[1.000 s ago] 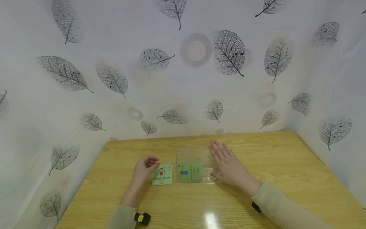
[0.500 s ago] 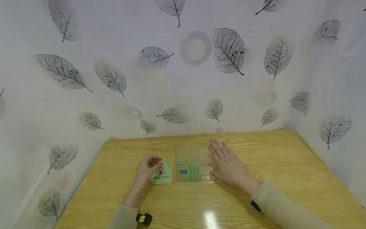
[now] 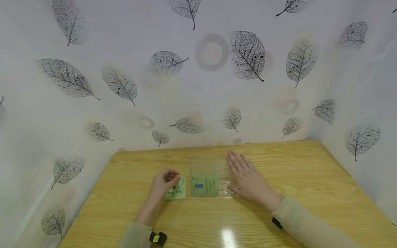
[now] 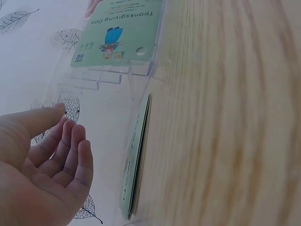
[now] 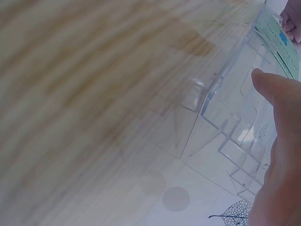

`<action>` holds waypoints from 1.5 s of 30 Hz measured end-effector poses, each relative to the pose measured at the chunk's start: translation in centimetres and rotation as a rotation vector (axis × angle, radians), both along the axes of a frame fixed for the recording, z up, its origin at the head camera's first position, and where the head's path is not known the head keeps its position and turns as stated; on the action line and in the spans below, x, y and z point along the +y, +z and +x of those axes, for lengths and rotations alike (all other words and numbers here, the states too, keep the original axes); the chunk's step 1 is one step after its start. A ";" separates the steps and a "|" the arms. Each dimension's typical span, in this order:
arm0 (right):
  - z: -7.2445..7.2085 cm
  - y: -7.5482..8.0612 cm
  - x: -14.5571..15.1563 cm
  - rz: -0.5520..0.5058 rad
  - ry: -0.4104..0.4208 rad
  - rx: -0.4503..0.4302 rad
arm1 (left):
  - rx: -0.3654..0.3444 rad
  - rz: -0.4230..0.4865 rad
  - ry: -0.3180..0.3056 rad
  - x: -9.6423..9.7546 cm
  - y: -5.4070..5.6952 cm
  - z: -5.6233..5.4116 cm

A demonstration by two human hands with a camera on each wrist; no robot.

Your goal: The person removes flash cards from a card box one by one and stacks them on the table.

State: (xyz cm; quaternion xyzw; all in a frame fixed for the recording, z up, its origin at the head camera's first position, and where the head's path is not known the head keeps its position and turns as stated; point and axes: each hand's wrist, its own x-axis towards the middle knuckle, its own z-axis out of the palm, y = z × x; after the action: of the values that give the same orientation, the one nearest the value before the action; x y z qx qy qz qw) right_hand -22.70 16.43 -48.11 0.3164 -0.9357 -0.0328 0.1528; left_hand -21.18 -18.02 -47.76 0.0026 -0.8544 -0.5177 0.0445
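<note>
A short stack of green cards (image 3: 181, 194), with "New Year" on top, lies on the table. My left hand (image 3: 162, 182) hovers over its left side, fingers loosely bent and holding nothing; the left wrist view shows a gap between the hand (image 4: 42, 165) and the stack (image 4: 134, 160). To the right sits a clear plastic rack (image 3: 204, 168) with stepped compartments. A green Thanksgiving Day card (image 4: 117, 35) lies in its left part. My right hand (image 3: 246, 179) rests against the rack's right side, fingers extended, partly covering it.
The wood-grain table (image 3: 186, 220) ends at the back against a pale curtain (image 3: 198, 93) printed with leaves, which also hangs at both sides. Dark wrist straps (image 3: 158, 238) sit on both wrists.
My left hand has moved a little to the right, now covering more of the New Year card. The right hand and the rack have stayed in place.
</note>
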 end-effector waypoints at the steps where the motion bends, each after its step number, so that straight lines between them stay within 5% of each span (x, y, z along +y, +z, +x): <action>1: 0.0 0.0 0.0 0.001 0.000 -0.001 | 0.006 -0.001 -0.006 0.0 0.0 0.0; 40: -0.1 -0.4 0.1 -0.009 0.008 0.027 | 0.068 -0.009 -0.111 2.2 -0.6 0.3; 45: -0.1 -0.3 0.0 -0.014 0.013 0.033 | 0.024 0.023 -0.101 2.6 -0.5 0.2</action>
State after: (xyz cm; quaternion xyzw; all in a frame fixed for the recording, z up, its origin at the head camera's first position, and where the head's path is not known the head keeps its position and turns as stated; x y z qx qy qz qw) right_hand -22.84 16.46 -48.42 0.3207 -0.9312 -0.0303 0.1707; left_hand -20.96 -15.41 -48.25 -0.0463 -0.8469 -0.5290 0.0283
